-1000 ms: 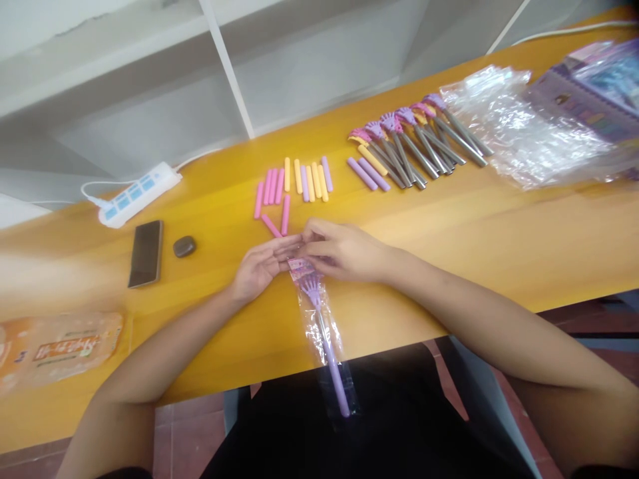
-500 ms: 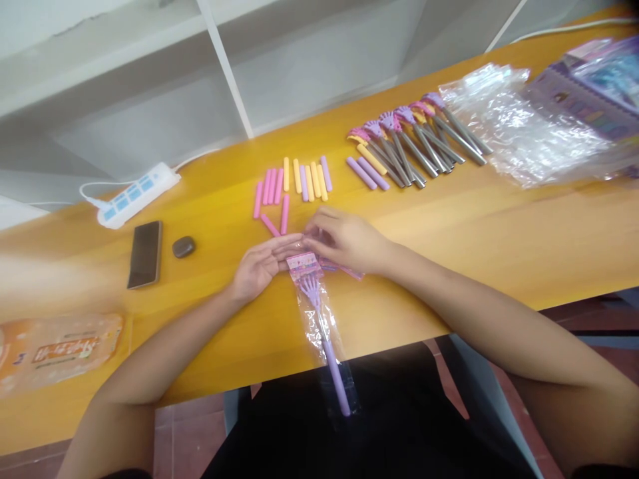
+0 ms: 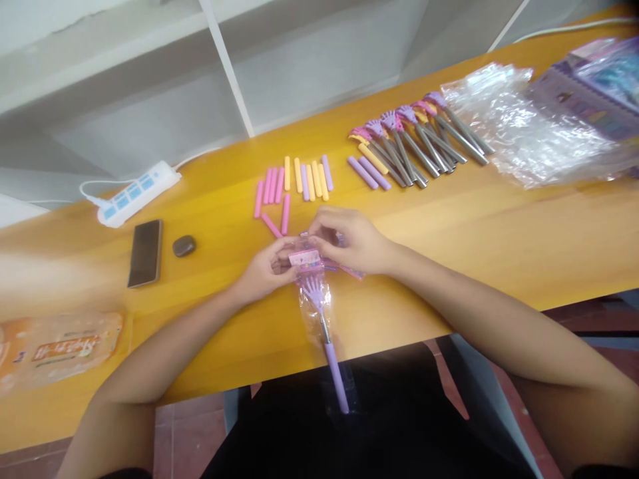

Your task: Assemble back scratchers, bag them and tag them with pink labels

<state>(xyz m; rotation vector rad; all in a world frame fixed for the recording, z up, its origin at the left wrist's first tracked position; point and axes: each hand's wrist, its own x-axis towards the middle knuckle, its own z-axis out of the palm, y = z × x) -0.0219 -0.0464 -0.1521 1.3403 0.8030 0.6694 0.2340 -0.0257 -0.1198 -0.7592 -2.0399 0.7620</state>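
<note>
Both hands pinching the pink printed header card point(image 3: 305, 257) at mid-table.
I'm gripping the card's left end with my left hand point(image 3: 262, 273) and nipping its top edge with my right hand point(image 3: 349, 243). The clear plastic sleeve point(image 3: 313, 313) holding the purple claw-headed back scratcher point(image 3: 335, 372) is trailing off the yellow wooden table point(image 3: 474, 226) toward me. I reckon squaring the card across the sleeve mouth and pressing evenly is what matters here.

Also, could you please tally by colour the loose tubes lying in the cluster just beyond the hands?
Pink tubes: 6
Yellow tubes: 5
Purple tubes: 2
Total: 13
</note>
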